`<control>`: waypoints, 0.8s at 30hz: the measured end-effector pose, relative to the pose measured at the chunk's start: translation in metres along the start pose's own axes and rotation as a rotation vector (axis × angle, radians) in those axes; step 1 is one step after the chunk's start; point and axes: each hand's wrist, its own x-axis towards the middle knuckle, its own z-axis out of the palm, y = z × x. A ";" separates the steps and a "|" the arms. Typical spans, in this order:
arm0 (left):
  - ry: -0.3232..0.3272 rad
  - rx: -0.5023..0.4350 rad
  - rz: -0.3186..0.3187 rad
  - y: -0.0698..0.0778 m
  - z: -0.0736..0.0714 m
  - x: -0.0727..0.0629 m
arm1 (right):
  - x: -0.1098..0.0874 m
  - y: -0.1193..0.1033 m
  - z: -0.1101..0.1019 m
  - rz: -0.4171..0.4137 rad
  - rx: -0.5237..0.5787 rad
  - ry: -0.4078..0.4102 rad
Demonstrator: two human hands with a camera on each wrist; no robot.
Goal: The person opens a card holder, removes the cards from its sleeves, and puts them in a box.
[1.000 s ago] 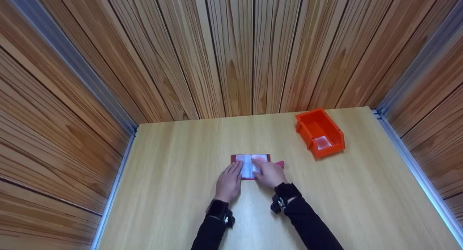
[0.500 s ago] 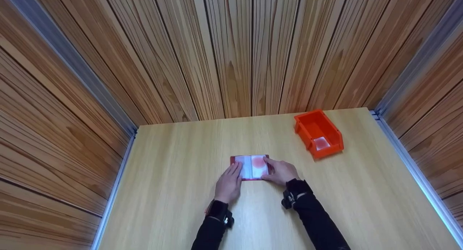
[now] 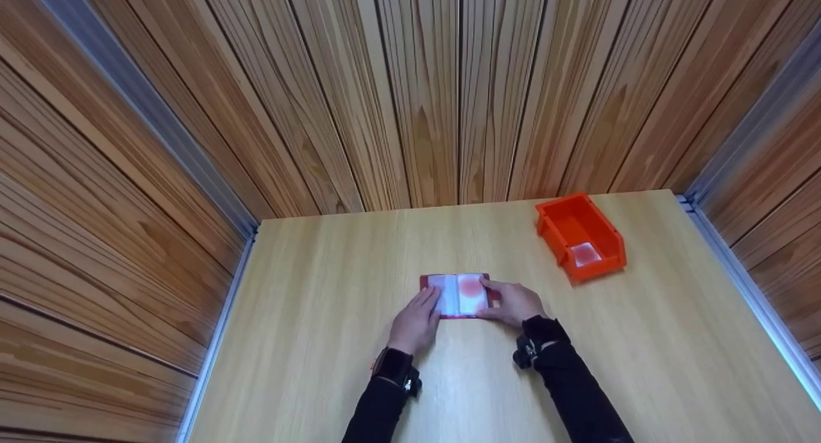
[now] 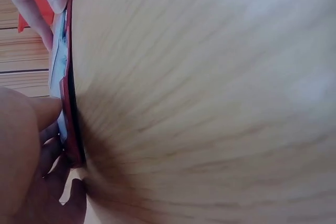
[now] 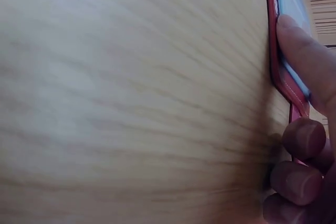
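Note:
A small red card holder (image 3: pixel 424 281) lies spread on the table with clear sleeve pages; its right page (image 3: pixel 473 300) shows a red round patch on white. My left hand (image 3: pixel 414 324) rests on the left page, fingers fairly straight in the head view. At the right edge, my right hand (image 3: pixel 515 303) holds the card holder, index finger near the top corner and thumb near the bottom one. The right wrist view has the thumb (image 5: pixel 304 56) on the page and the other fingers (image 5: pixel 296 182) curled beside the edge. What lies under the right palm is hidden.
An orange-red open bin (image 3: pixel 580 238) stands at the back right of the wooden table (image 3: pixel 321 340), with a white piece with a red patch (image 3: pixel 585 254) at its front. Wood-panelled walls (image 3: pixel 410 97) and metal rails (image 3: pixel 750 263) bound the table.
My right hand has drawn back from the middle of the right page to its right edge, uncovering the red patch. My left hand stays on the left page. The head view has shifted slightly.

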 end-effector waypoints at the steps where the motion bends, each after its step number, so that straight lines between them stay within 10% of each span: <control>1: -0.001 0.000 -0.002 0.001 -0.001 0.001 | 0.000 0.001 0.000 0.001 0.005 0.000; 17: 0.153 0.116 0.022 0.033 0.001 0.027 | -0.002 0.006 0.004 -0.009 0.016 0.046; 24: 0.115 -0.222 -0.099 0.047 0.010 0.040 | 0.002 0.004 0.000 0.003 0.023 0.023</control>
